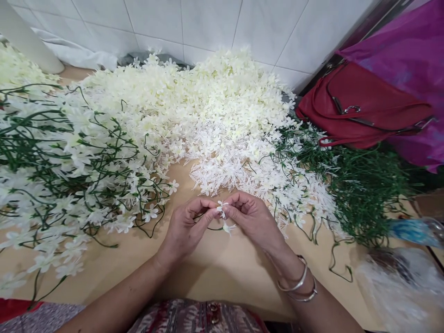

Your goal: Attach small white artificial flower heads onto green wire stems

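Note:
My left hand (187, 226) and my right hand (251, 217) meet over the wooden table (215, 268), fingers pinched together. Between the fingertips sits a small white artificial flower (222, 207) on a thin green stem (215, 228); a second blossom (228, 227) hangs just below. My left hand pinches the stem, my right pinches the flower. A big heap of loose white flower heads (222, 115) lies right behind the hands. My right wrist wears metal bangles (299, 283).
Finished green stems with white flowers (69, 162) cover the left side. Bare green stems (364, 185) pile at the right. A red handbag (360, 108) and purple cloth (409, 60) lie at the back right. Clear plastic bags (402, 277) sit at the right edge. White tiled wall behind.

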Demonstrator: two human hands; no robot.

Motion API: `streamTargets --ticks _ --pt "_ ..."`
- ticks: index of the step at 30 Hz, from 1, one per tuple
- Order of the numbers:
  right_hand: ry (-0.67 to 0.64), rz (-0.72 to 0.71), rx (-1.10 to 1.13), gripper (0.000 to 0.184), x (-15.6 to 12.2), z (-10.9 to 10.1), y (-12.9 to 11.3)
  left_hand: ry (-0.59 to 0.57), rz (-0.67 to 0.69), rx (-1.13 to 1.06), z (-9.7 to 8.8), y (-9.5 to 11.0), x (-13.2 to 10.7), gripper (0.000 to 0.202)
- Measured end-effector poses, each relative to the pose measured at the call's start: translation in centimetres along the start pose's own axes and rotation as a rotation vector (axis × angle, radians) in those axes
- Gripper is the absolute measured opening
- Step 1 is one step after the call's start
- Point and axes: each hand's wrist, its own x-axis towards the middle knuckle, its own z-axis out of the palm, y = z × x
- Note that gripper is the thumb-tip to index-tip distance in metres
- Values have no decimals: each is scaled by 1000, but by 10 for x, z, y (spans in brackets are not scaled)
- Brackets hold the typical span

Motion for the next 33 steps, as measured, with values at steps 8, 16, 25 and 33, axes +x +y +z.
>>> streamTargets --ticks 8,16,25,33 --pt "-5 -16 -14 31 3 2 1 -14 -24 -71 0 0 3 17" --pt "-7 -8 58 35 3 -6 -2 61 -45 -205 4 0 1 19" --pt "-55 -12 1 25 3 -9 4 44 -40 -201 4 0 0 20" --pt "-69 -19 -23 28 3 -8 0 39 -39 -154 5 1 -1 18"
